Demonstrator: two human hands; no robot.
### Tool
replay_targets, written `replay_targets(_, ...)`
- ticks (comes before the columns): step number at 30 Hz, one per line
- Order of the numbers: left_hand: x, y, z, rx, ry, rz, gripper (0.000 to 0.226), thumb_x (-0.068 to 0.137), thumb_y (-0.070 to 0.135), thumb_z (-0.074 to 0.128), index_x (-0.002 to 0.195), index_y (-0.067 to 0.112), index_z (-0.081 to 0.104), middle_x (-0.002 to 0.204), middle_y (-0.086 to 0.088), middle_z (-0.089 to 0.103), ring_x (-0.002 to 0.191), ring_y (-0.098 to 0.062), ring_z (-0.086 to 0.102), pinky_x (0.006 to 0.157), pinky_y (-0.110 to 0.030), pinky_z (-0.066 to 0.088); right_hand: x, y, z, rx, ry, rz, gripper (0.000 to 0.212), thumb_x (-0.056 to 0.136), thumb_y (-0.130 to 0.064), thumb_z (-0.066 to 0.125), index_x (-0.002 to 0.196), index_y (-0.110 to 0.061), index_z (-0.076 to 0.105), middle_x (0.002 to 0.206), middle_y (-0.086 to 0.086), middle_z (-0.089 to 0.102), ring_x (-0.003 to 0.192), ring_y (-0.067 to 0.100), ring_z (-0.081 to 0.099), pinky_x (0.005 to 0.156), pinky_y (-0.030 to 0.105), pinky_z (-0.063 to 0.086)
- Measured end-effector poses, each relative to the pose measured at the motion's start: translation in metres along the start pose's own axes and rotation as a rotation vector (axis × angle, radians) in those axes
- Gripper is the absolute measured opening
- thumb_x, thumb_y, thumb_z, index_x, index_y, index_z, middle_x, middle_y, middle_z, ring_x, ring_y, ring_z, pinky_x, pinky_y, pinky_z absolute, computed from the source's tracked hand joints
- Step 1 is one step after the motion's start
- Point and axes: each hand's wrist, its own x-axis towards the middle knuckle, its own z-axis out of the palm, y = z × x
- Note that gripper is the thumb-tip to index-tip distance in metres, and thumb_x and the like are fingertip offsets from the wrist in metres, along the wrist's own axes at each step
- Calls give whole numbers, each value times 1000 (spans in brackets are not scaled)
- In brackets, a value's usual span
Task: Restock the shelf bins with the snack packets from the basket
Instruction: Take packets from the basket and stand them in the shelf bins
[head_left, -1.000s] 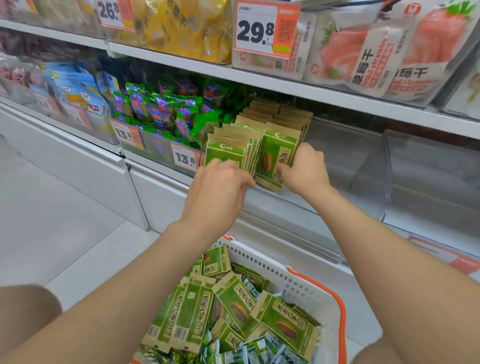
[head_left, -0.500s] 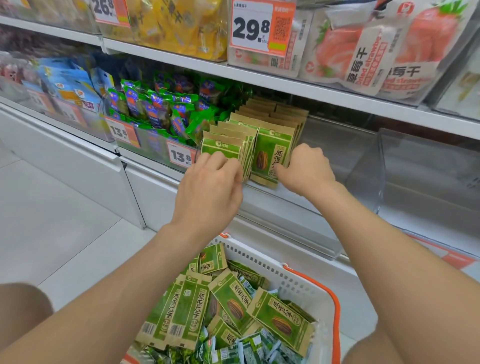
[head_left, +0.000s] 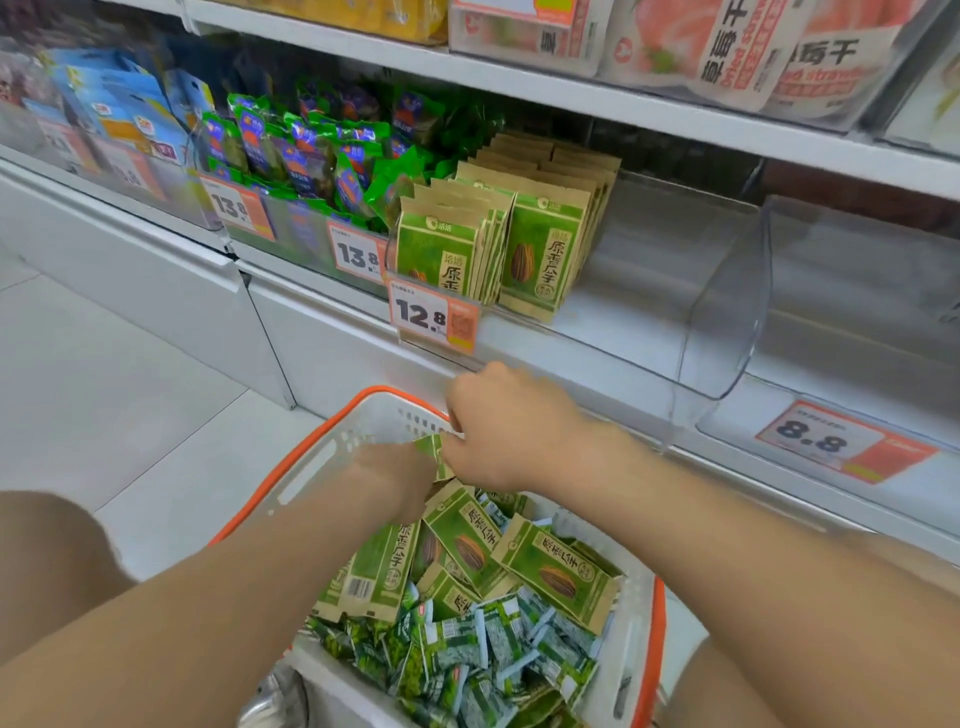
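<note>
**Both hands in the basket, 1 packet between them**

The shelf (head_left: 519, 88) runs above and beyond the fingers. Its clear bin (head_left: 727, 312) sits up past the fingertips, with standing packets (head_left: 540, 254) in 2 rows at its left end (green fronts, brown tops).

Under the fingers is the basket (head_left: 332, 457), white with an orange rim. It holds loose packets (head_left: 556, 566) of the same green kind just on the near side of the fingers. Smaller green-and-white sachets (head_left: 467, 654) lie closer to the body.

The right hand (head_left: 504, 431) hangs over the far end of the basket. Its fingers are curled and closed on the top edge of 1 packet (head_left: 439, 457), which stands between the 2 hands. The left hand (head_left: 400, 478) is just beside it on the left, reaching down among the loose packets. It is blurred, so I cannot tell whether its fingers are apart or closed on anything.

A price tag (head_left: 434, 314) reading 12.8 hangs on the bin front, above and beyond the right hand's knuckles.
</note>
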Motion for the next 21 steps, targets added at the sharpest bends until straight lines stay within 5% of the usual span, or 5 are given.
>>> replay_targets(3, 8, -2, 22, 64, -113, 25, 50, 98, 8, 55, 146, 18, 50, 143, -8, 54, 122, -32, 62, 93, -43, 55, 0, 2, 11, -78, -72, -1, 35, 96, -30, 58, 73, -20, 33, 73, -1, 33, 76, 31, 48, 63, 35, 39)
replay_targets(6, 12, -6, 34, 111, -162, 19, 70, 98, 3, 56, 160, 21, 29, 150, -12, 45, 125, -37, 58, 93, -47, 52, 0, 0, 18, -79, -106, -3, 23, 96, -25, 56, 81, -18, 40, 74, -1, 34, 74, 29, 48, 66, 35, 42)
replay_targets(10, 13, -7, 39, 78, -204, 49, 82, 99, -5, 53, 166, 17, 11, 152, -15, 43, 126, -35, 59, 97, -44, 53, 4, 1, 20, -86, -149, -20, 34, 95, -23, 57, 71, -20, 33, 74, 0, 35, 58, 19, 37, 62, 34, 40)
replay_targets(16, 16, -4, 36, 83, -144, 104, 62, 106, 10, 55, 160, 6, 26, 152, -13, 40, 133, -28, 49, 105, -38, 46, 8, 3, 24, -115, -165, -19, 32, 96, -22, 56, 73, -20, 34, 75, 0, 35, 58, 16, 36, 51, 30, 31)
replay_targets(21, 22, -6, 45, 50, -164, 69, 95, 94, 18, 76, 163, 4, 12, 161, -19, 30, 142, -35, 46, 112, -43, 47, 6, 3, 26, -126, -167, -25, 36, 96, -21, 56, 71, -21, 30, 75, 0, 37, 58, 17, 36, 49, 29, 29)
